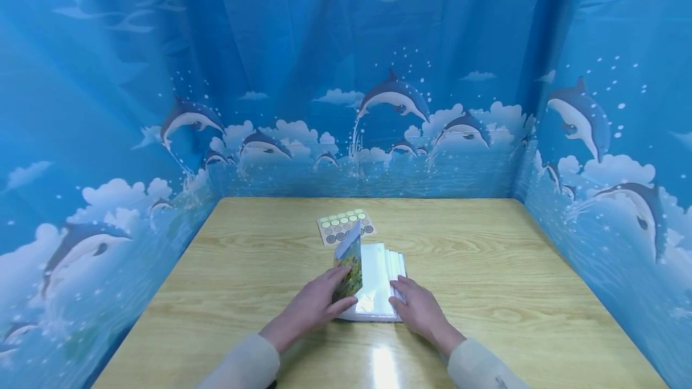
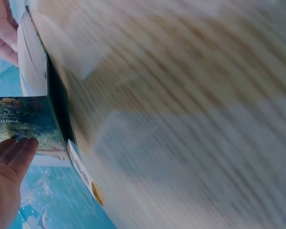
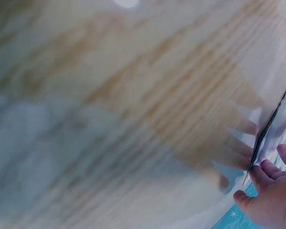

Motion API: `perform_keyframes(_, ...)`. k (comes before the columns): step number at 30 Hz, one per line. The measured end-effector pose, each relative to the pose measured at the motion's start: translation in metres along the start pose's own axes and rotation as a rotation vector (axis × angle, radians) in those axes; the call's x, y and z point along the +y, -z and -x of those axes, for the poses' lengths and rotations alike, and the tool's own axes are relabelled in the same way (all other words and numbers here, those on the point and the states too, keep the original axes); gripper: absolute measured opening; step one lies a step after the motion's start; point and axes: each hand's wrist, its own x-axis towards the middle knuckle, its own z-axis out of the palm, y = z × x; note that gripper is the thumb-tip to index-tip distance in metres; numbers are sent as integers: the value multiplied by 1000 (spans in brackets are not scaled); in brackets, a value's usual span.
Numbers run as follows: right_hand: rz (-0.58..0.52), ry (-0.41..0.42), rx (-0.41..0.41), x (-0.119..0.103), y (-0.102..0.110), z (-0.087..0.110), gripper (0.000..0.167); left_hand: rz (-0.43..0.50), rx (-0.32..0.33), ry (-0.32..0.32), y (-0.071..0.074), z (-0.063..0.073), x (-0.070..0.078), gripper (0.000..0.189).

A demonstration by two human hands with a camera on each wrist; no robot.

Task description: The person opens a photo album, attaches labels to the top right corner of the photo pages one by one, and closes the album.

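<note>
A photo album (image 1: 373, 284) lies on the table with its front cover raised, showing white pages with stepped right edges. The cover (image 2: 26, 119) carries a flowery green print and lettering, partly legible as "PHOTO". My left hand (image 1: 324, 296) touches the cover's printed face with extended fingers, its thumb near the lower edge. On the other side, my right hand (image 1: 418, 308) rests fingertips and thumb against the pages' right edge. In the right wrist view, the right hand's fingers (image 3: 267, 174) touch the album's side and look slightly bent.
Behind the album lies a sheet of round stickers (image 1: 335, 230) in pale green and grey rows, partly hidden by the raised cover. Wood-grain table (image 1: 486, 257) surrounds the album. A blue dolphin-print curtain (image 1: 303, 77) hangs along the table's back and sides.
</note>
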Motion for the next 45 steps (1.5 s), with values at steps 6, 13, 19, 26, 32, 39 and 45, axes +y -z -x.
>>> perform_keyframes(6, 28, -19, -3, -1, 0, 0, 40, 194, 62, 39, 9, 10, -10, 64)
perform_keyframes(13, 39, -37, -2, -1, -1, 1, 41, 472, 202, 134, 22, 28, -21, 60)
perform_keyframes(19, 33, -42, -1, -2, 0, 1, 41, 604, 337, 274, 34, 39, -31, 54)
perform_keyframes(26, 26, -43, 1, -2, 1, 0, 41, 765, 320, 408, 41, 49, -48, 56)
perform_keyframes(32, 30, -42, 1, -2, 1, 0, 40, 810, 284, 507, 43, 53, -60, 56)
perform_keyframes(39, 28, -41, 1, -1, 0, 0, 41, 761, 237, 590, 41, 56, -70, 57)
perform_keyframes(45, 34, -39, -5, -2, 1, 0, 41, 503, 174, 604, 39, 59, -76, 52)
